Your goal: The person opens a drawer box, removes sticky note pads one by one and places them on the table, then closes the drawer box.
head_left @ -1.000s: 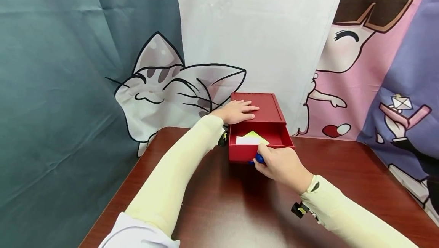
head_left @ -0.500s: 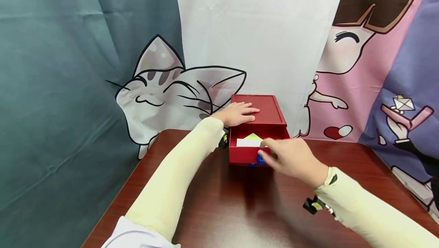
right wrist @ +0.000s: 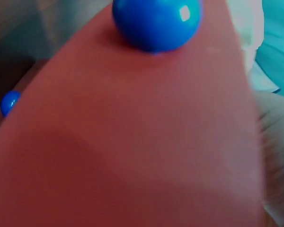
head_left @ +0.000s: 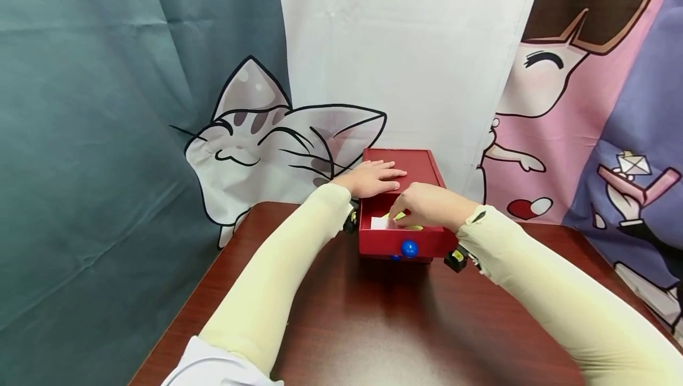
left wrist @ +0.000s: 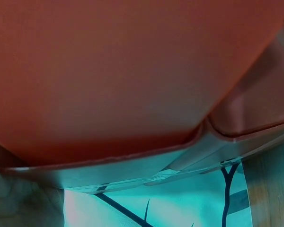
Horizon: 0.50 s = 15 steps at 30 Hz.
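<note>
There's the red drawer point(head_left: 384, 243), pulled partway out of its red box point(head_left: 416, 168), its front turned toward you. Inside, a white slip point(head_left: 379, 223) shows at the left, just behind the front wall, with a yellow-green slip point(head_left: 415, 228) beside it, partly covered by your fingers. In goes the reach: your right hand point(head_left: 427, 203) is over the drawer's opening, fingers bent down among the slips, the tips on or close to them; whether they pinch one, you can't tell from here. Your left hand point(head_left: 370, 178) lies flat on top of the box, fingers straight and spread, gripping nothing.

Out on the drawer's front sits a round blue knob point(head_left: 409, 248), no fingers on it, and your right wrist view catches it up close and shiny. Below it, a second blue knob point(head_left: 395, 257) peeks out under the drawer's bottom edge. Your left wrist view is mostly a red panel, with a rim running along beneath it.

The box rests toward the far side of the dark, reddish-brown tabletop point(head_left: 347, 329), glossy near you. Pale yellow sleeves point(head_left: 267, 279) cover both your forearms, a small dark camera point(head_left: 456, 260) at each wrist. Behind it all hangs a printed backdrop point(head_left: 416, 54), a smiling cat point(head_left: 235, 131) left of the box.
</note>
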Tool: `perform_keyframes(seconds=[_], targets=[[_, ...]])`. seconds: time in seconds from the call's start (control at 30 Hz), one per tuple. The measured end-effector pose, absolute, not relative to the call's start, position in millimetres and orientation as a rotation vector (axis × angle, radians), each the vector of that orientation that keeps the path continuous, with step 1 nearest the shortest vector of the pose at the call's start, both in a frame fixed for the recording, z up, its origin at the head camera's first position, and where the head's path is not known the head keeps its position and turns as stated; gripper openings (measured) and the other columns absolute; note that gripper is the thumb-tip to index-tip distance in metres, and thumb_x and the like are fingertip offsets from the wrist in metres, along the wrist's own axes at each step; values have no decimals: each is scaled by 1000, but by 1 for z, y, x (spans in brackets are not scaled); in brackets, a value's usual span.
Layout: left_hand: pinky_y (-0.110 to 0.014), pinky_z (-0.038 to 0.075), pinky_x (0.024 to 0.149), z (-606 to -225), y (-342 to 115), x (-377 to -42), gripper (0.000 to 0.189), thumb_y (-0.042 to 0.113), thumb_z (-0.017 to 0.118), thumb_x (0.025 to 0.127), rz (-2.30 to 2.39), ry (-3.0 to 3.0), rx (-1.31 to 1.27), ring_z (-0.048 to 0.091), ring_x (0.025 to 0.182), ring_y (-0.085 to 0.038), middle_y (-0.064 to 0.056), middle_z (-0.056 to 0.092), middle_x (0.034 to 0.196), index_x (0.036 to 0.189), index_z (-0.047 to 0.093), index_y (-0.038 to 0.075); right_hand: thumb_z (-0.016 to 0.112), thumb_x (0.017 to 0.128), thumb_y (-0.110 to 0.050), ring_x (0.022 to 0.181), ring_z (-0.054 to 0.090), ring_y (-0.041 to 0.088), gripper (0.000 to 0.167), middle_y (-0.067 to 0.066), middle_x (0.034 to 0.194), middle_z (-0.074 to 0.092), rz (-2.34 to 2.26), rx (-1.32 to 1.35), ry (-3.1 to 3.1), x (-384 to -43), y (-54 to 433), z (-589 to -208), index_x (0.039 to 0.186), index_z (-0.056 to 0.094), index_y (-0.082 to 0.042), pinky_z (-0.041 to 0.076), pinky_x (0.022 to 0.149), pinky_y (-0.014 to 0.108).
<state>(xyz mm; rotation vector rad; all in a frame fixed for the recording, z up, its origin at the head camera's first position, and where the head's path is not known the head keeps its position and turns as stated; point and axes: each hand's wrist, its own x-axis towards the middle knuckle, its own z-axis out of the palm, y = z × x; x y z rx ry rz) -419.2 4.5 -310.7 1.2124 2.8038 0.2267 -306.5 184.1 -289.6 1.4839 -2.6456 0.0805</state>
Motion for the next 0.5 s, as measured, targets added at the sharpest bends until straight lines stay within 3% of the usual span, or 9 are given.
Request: perform_keyframes(seconds=[0.27,0.5], targets=[[-47,5,125,-312,3,-419,57,52,40,105,230,2813,1217,13,155,-28,-2,23,168,159,34,35,79,88,-14,90,73,13,14,0,98,78,17,1579,-2726,-322,175,-300,102,83,-15,58,85,32],[-48,5,125,-312,5,-421,56,52,41,105,238,2815,1231,14,155,-28,-2,23,168,158,36,36,73,91,-13,85,72,18,13,-1,90,77,-184,1437,-2799,-319,169,-302,100,82,-16,59,85,38]])
